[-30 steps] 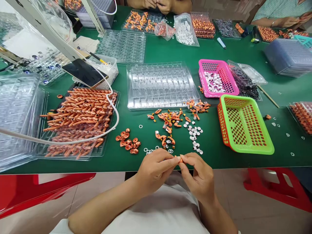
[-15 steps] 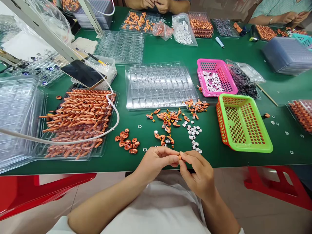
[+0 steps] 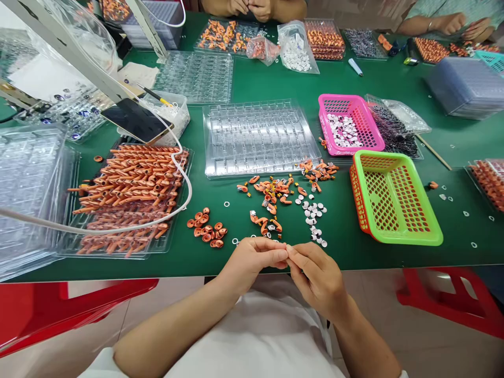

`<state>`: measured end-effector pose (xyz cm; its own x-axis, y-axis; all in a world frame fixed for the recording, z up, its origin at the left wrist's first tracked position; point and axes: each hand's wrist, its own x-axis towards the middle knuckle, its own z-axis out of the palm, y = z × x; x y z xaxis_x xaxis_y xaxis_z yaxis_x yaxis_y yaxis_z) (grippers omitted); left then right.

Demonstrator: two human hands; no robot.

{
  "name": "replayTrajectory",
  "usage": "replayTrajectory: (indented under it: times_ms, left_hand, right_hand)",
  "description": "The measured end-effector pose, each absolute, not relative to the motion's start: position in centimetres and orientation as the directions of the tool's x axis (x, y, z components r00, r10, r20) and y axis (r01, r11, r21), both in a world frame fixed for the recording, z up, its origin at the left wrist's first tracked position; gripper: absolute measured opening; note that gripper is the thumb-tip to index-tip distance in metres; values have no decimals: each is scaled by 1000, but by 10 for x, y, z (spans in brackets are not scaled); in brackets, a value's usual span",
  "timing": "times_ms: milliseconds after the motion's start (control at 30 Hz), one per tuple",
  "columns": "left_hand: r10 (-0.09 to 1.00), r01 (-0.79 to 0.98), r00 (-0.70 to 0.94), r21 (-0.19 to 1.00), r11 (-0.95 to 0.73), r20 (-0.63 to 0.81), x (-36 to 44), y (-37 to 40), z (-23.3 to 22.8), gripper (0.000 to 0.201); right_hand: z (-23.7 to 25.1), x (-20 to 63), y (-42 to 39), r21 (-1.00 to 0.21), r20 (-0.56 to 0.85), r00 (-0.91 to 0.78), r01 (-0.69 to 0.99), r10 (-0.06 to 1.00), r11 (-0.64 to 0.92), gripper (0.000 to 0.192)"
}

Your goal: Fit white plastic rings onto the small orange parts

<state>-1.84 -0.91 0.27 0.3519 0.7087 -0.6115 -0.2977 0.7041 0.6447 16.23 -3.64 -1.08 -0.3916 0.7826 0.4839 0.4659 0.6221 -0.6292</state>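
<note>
Left hand [image 3: 252, 260] and right hand [image 3: 317, 275] meet at the near edge of the green table [image 3: 342, 231], fingertips pinched together; the fingers appear closed on something very small, but it is hidden between them and cannot be identified. Just beyond the hands lie loose white rings [image 3: 315, 218], a cluster of small orange caps [image 3: 207, 231] and a scatter of orange pieces [image 3: 275, 191], judged to be parts awaiting assembly. Left of these, a clear tray [image 3: 179, 157] holds many long orange parts [image 3: 129, 184], with a white cable [image 3: 185, 178] draped across it. To the right, the green basket [image 3: 394, 197] shows nothing inside. Farther back, the clear compartment tray [image 3: 258, 136] also shows no parts, so the work looks to be at an early stage, with most pieces still loose. The pink basket [image 3: 350, 126] contains white pieces. At the far edge, other persons' hands [image 3: 252, 8] work over their own trays.
</note>
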Motion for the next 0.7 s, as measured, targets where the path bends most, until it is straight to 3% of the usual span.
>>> replayTrajectory:
  times_ms: [367,500,700]
  left_hand:
    - [705,-337,347,619,709,-619,-18,-8,3,22]
    - [758,-306,331,696,650,-562,-18,-10,3,19]
    - [884,-272,279,852,448,-376,-19,-14,6,8]
  right_hand:
    - [-2,158,-37,-824,402,-249,321,881,466,43]
    - [-4,153,-41,-904,342,-150,217,928,368,38]
    - [-11,146,-45,-994,101,-28,-38,994,100,19]
